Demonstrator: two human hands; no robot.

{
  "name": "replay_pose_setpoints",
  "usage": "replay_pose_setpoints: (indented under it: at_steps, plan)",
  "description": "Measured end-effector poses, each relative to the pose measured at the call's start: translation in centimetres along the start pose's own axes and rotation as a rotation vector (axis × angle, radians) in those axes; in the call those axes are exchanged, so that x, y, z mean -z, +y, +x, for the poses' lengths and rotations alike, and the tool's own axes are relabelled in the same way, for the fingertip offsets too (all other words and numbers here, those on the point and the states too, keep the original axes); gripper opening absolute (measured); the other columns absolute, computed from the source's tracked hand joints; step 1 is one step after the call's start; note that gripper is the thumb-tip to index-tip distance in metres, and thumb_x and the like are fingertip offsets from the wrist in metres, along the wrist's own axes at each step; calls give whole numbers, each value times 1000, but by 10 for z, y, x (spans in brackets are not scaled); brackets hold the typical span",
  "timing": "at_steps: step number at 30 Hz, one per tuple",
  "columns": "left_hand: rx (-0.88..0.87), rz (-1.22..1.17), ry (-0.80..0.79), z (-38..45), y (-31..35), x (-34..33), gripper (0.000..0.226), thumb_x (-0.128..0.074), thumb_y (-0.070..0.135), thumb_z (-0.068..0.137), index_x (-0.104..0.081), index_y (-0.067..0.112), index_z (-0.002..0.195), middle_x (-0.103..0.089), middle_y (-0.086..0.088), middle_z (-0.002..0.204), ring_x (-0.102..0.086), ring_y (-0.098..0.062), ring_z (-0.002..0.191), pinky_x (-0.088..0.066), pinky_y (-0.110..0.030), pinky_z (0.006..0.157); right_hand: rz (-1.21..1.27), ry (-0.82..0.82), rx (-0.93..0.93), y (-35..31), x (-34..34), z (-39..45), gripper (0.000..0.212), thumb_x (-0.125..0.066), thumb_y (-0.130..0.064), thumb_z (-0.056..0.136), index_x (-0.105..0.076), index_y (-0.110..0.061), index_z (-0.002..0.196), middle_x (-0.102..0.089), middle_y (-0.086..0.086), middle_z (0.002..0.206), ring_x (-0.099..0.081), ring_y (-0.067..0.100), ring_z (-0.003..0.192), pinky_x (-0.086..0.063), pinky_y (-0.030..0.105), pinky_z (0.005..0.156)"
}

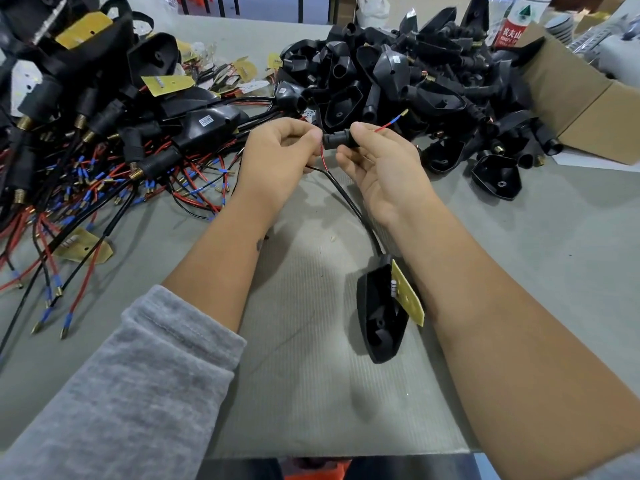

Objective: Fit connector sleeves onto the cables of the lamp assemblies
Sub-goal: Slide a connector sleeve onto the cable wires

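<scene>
Bottle (516, 24) red label: "农夫山" (rest cut off); housing sticker (206, 120) unreadable.

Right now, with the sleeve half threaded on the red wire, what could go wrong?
Only the red wire exits the sleeve past the right hand; the black wire may get left outside. The left hand pinches thin wire, which could kink. The lamp housing hangs by its cable near the table edge and might drag off.
</scene>
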State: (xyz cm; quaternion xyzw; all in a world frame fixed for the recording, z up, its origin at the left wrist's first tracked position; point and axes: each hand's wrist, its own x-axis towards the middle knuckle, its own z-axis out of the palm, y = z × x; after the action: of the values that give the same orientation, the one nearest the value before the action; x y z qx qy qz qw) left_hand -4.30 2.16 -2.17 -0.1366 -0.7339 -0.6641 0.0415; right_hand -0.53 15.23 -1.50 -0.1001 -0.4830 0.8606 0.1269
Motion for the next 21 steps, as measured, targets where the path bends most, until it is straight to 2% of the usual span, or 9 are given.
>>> replay_pose_setpoints:
  at_steps: [3,7,15,21]
  plan:
    - [79,-99,26,2,1,-1,8,-54,13,98,-61,15,94,-70,-4,79,-67,-9,68,-55,-22,66,56,18,4,-1,-1,1,7,-56,1,95,-58,-4,89,-60,9,80,-62,15,66,-57,22,64]
    - [108,-138,49,3,0,0,13,-54,8,98,-61,12,86,-66,-4,72,-63,-6,59,-58,-24,66,122,27,4,-2,0,2,11,-57,7,92,-58,-4,90,-60,9,75,-61,15,64,-57,21,65]
    - [43,46,-36,-3,-1,-4,15,-60,6,93,-64,14,81,-67,-2,71,-61,-8,61,-54,-20,62,-2,-23,37,1,-2,0,14,-59,9,90,-55,-5,91,-57,7,73,-56,12,58,-52,21,56]
    - [91,9,-45,-3,3,-6,7,-61,11,92,-65,6,96,-67,-2,72,-60,-8,60,-56,-23,63,22,30,37,1,0,3,13,-62,5,89,-56,-7,89,-57,4,69,-58,9,56,-53,20,59]
